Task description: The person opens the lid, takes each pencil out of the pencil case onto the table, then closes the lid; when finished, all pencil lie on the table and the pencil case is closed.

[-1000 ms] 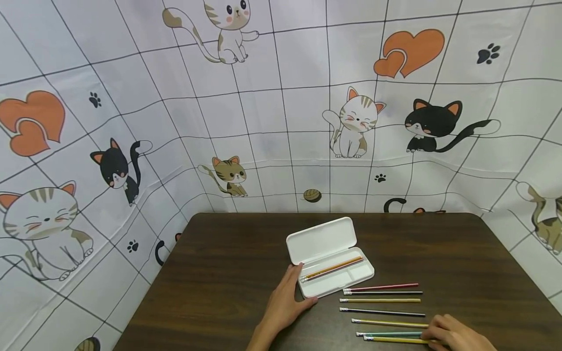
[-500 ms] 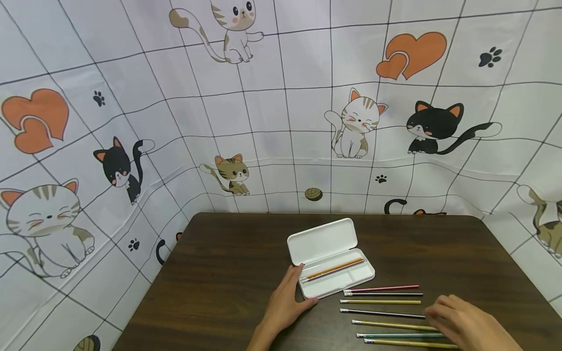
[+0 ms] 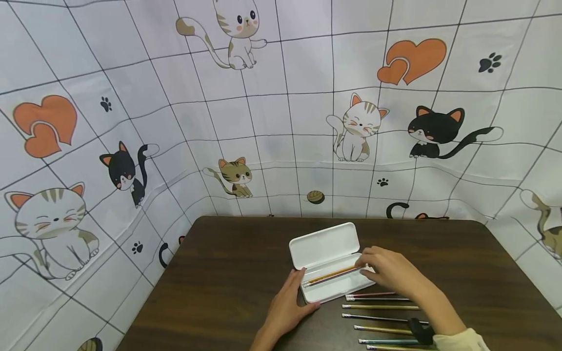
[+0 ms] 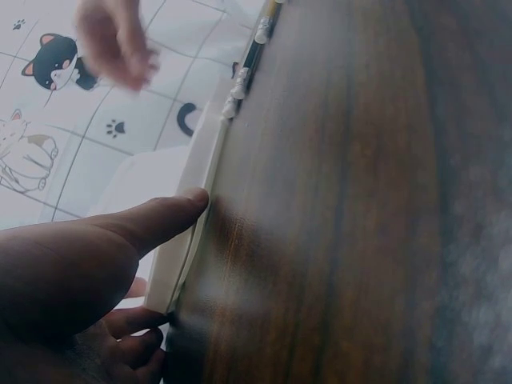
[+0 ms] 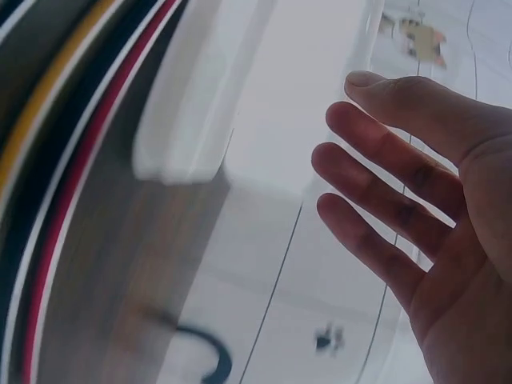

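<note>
A white pencil case [image 3: 327,291] lies with its lid [image 3: 325,246] raised at the back. Inside rest an orange pencil [image 3: 330,275] and a darker one beside it. My left hand [image 3: 284,308] grips the case's left end; in the left wrist view its thumb presses the front wall and its fingers curl round the corner. My right hand [image 3: 391,270] is over the case's right end, near the pencils' ends. The right wrist view shows that hand [image 5: 432,184] with fingers extended and nothing between them.
Several pencils lie in a row in front of the case, among them a gold one [image 3: 379,306] and a green one [image 3: 386,341]. My right forearm crosses above them. A cat-patterned sheet [image 3: 290,117] hangs behind the dark wooden table [image 3: 228,273].
My right hand has left the nearest pencils at the lower right and moved up and left to the case. My left hand has stayed on the case.
</note>
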Motion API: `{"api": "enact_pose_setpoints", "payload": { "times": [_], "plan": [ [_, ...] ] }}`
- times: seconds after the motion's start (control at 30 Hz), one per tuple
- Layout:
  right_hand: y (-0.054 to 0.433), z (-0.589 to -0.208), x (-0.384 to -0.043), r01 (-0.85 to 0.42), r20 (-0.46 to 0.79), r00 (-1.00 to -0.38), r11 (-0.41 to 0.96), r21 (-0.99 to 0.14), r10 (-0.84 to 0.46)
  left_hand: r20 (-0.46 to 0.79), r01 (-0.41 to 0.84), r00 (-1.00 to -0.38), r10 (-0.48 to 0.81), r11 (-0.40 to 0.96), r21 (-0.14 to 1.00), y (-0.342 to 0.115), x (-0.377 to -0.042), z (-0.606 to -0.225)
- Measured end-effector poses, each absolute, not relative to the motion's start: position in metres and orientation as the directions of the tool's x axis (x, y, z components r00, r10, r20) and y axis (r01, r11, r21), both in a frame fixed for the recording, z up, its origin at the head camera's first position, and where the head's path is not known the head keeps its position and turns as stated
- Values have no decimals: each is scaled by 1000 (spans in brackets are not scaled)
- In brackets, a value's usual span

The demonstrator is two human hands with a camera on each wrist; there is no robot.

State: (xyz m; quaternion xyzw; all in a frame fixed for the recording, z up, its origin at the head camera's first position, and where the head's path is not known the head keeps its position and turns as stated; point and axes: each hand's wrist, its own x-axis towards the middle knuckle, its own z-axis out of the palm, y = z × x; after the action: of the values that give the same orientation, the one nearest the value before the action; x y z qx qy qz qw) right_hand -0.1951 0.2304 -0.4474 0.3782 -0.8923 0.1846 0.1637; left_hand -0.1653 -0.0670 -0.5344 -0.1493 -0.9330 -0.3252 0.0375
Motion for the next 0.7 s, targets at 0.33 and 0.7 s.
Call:
{"api": "enact_pose_setpoints", "payload": {
  "times": [0.33, 0.7],
  "plan": [
    [204, -452, -217, -722, 337, -690, 642, -257, -640, 166, 304, -952, 257, 734, 608, -65, -165, -536],
    [202, -473, -235, -712, 229, -702, 674, -197, -674, 150, 292, -955, 256, 724, 625, -66, -165, -533]
  ]
}}
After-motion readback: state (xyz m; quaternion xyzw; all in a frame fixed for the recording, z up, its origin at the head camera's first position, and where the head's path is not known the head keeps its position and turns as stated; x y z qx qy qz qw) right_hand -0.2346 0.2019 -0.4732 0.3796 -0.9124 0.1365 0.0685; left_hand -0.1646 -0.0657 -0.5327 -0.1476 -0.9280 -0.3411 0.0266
